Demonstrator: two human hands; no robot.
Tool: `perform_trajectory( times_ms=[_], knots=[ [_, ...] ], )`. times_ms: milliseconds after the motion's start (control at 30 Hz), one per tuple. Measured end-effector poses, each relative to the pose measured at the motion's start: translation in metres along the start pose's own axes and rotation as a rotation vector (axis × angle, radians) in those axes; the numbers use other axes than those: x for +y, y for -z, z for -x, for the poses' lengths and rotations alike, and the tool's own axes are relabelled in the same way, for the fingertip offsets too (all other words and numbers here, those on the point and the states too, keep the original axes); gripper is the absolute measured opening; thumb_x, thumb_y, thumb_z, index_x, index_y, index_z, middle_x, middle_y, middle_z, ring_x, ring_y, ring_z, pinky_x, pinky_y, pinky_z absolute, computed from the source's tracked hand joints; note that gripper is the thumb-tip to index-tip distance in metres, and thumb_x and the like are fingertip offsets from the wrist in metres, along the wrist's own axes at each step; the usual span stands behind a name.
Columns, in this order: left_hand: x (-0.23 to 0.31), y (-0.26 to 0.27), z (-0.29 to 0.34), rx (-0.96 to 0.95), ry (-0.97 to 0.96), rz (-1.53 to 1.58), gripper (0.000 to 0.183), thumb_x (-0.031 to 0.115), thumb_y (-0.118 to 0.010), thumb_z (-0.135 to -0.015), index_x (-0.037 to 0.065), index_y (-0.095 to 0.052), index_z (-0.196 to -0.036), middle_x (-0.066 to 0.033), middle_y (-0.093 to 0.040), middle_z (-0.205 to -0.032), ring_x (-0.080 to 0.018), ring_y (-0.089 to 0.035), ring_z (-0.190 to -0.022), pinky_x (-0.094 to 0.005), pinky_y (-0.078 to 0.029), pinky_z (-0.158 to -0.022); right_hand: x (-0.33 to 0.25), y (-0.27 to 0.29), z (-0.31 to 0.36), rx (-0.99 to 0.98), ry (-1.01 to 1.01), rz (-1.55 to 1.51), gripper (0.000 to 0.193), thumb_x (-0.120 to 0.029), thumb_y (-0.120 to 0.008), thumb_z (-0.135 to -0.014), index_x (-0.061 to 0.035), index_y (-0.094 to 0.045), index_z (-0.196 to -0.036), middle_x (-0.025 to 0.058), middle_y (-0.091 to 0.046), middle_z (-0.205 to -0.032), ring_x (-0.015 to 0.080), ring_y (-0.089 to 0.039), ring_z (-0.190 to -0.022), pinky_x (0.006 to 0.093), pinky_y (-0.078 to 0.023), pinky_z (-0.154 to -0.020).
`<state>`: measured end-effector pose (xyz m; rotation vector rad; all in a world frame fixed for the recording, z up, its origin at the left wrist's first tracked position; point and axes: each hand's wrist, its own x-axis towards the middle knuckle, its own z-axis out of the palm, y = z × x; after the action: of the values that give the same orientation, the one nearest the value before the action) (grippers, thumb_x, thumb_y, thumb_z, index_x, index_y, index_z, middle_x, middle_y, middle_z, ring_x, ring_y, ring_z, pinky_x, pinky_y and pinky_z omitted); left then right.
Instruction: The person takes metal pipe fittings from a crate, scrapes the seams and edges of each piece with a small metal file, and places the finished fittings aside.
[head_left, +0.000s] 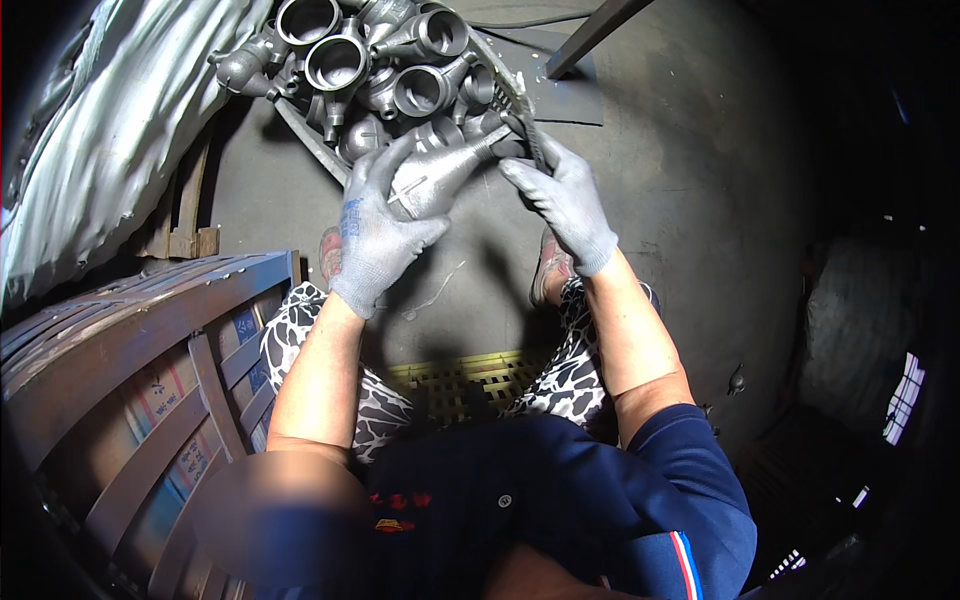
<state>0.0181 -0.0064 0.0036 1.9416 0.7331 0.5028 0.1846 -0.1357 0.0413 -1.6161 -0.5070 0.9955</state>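
My left hand (380, 225), in a grey knit glove, grips a silver-grey metal pipe fitting (440, 178) from its near left side. The fitting lies tilted, its narrow end toward my right hand. My right hand (568, 200), gloved alike, is closed on a dark narrow strip (536, 145) beside that narrow end; I cannot tell whether the strip is a tool or part of the basket. Just beyond both hands, a basket (312, 140) holds a heap of similar metal fittings (338, 64), many with round open mouths.
A slatted wooden crate (150, 320) with printed cartons inside stands at my left. Behind it hangs a silvery wrinkled sheet (110, 120). Between my legs is a yellow plastic grid (460, 380). A metal leg (600, 35) stands beyond the basket on the grey floor (700, 200).
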Motion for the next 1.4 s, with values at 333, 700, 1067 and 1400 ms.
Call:
perform_trajectory(
  times_ms=[333,700,1067,1400],
  knots=[
    [-0.003,-0.012,0.005,-0.156,-0.074,0.21,0.077,0.015,-0.079,-0.06,0.012,-0.052,-0.132,-0.0173,-0.038,-0.14,-0.0341,-0.035,-0.131,-0.0412,-0.03,-0.108,0.008,-0.021,-0.007,0.064,-0.042,-0.131,0.018,-0.014,-0.061,-0.09,-0.0044,-0.064,-0.105,-0.0045,-0.055,-0.072,0.0014,-0.044,-0.055,0.0173,-0.034,-0.047],
    [-0.011,-0.018,0.006,-0.167,-0.292,0.043,0.06,0.031,-0.07,-0.077,0.009,-0.054,-0.13,-0.0166,-0.028,-0.149,-0.0334,-0.027,-0.137,-0.0439,-0.021,-0.112,0.01,-0.02,-0.005,0.139,-0.038,-0.18,0.015,-0.016,-0.062,-0.09,-0.0058,-0.065,-0.101,-0.0037,-0.057,-0.072,0.0014,-0.045,-0.054,0.0171,-0.035,-0.047],
    [-0.001,-0.025,0.006,-0.08,-0.333,0.07,0.06,0.024,-0.071,-0.071,0.01,-0.056,-0.127,-0.0159,-0.042,-0.141,-0.0364,-0.037,-0.13,-0.0463,-0.028,-0.108,0.012,-0.014,-0.004,0.12,0.019,-0.23,0.015,-0.016,-0.062,-0.09,-0.005,-0.064,-0.1,-0.0038,-0.058,-0.072,0.0012,-0.045,-0.053,0.0166,-0.034,-0.046],
    [-0.001,-0.003,0.007,0.102,0.382,0.76,0.029,0.017,-0.066,-0.085,0.002,-0.058,-0.109,-0.0121,-0.057,-0.117,-0.0163,-0.053,-0.104,-0.0312,-0.043,-0.093,0.01,-0.007,-0.008,0.192,-0.027,-0.284,0.014,-0.015,-0.063,-0.089,-0.0073,-0.066,-0.101,-0.0048,-0.058,-0.07,-0.0009,-0.043,-0.05,0.0137,-0.031,-0.042]
  ],
)
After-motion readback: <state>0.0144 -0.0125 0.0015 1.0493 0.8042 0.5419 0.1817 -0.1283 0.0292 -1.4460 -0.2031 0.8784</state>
